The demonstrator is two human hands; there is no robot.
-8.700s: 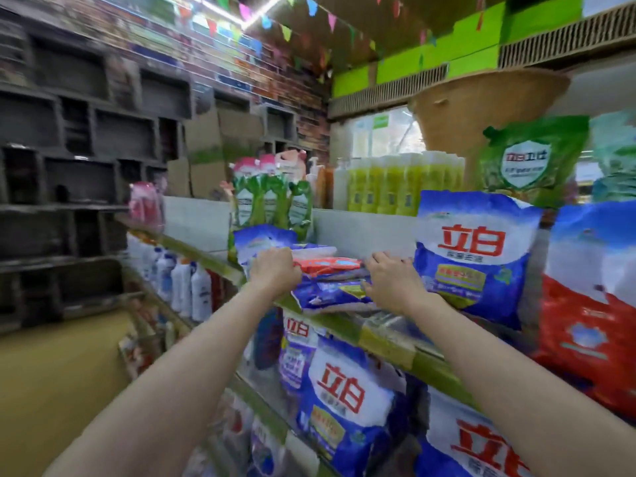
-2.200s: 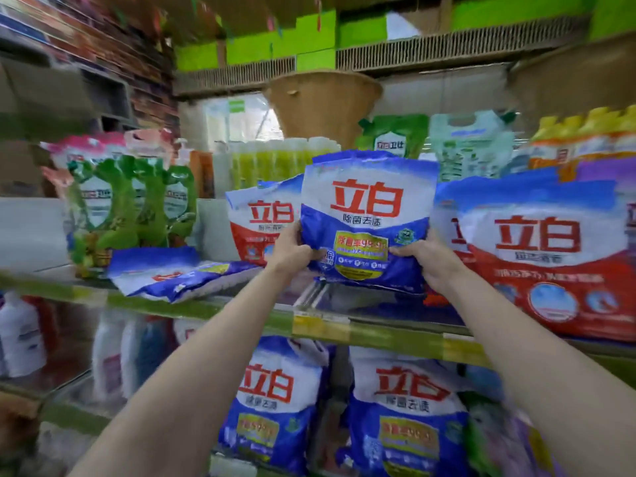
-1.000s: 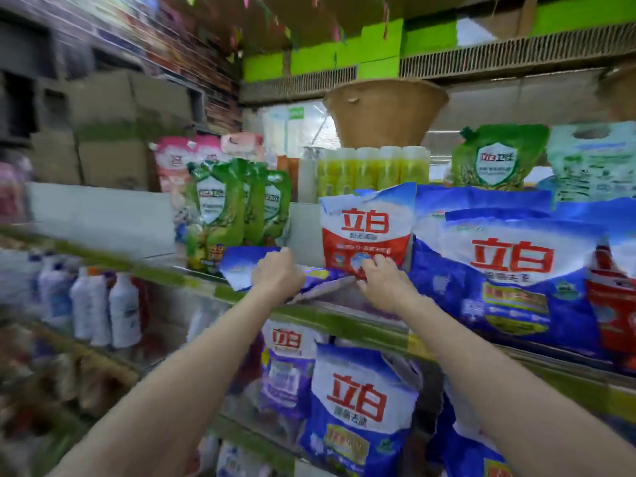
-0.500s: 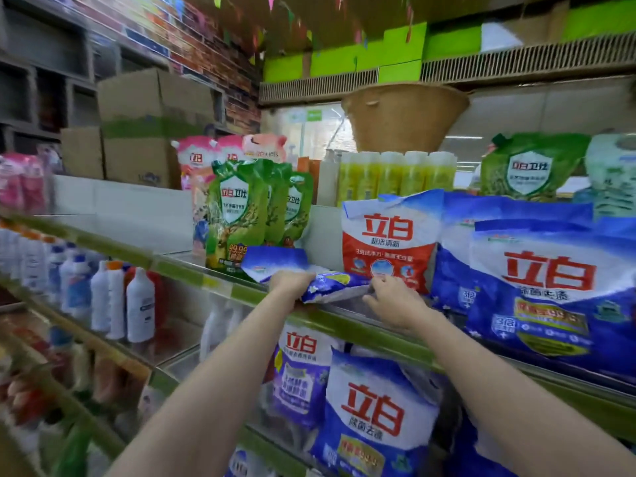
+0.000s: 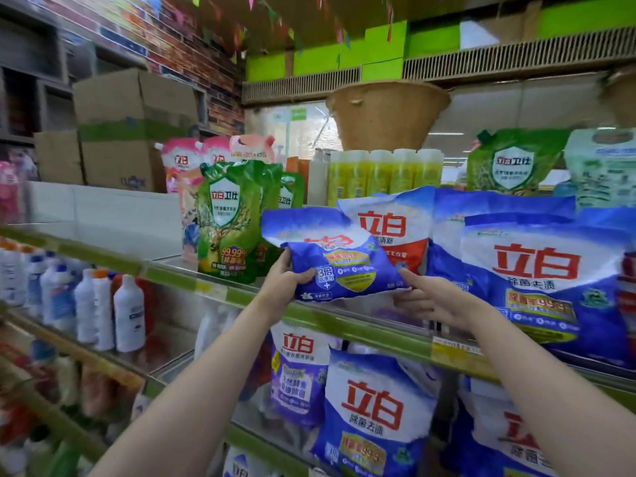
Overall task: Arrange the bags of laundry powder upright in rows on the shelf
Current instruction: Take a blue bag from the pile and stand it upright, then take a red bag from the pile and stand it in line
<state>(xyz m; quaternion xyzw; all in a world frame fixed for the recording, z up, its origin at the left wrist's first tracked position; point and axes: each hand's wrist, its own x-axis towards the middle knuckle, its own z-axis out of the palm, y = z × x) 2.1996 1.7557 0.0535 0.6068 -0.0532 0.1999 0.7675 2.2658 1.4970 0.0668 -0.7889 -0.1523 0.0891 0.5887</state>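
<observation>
A blue-and-white bag of laundry powder (image 5: 339, 263) is raised off the green-edged shelf (image 5: 361, 327), tilted with its top leaning back. My left hand (image 5: 284, 278) grips its lower left corner. My right hand (image 5: 432, 299) touches its lower right corner with a stretched finger, the other fingers loosely curled below. Behind it a red-and-white bag (image 5: 395, 232) stands upright. To the right a large blue bag (image 5: 547, 280) stands upright at the shelf front, with another blue bag behind it.
Green pouches (image 5: 229, 218) stand left of the held bag, pink pouches behind them. Yellow bottles (image 5: 382, 175) and a woven basket (image 5: 385, 113) sit at the back. More blue bags (image 5: 370, 414) fill the shelf below. White bottles (image 5: 103, 308) line the lower left shelf.
The blue bag lay flat on the shelf half a second ago; now my left hand has lifted it and tipped it up. My right hand has moved to its right corner.
</observation>
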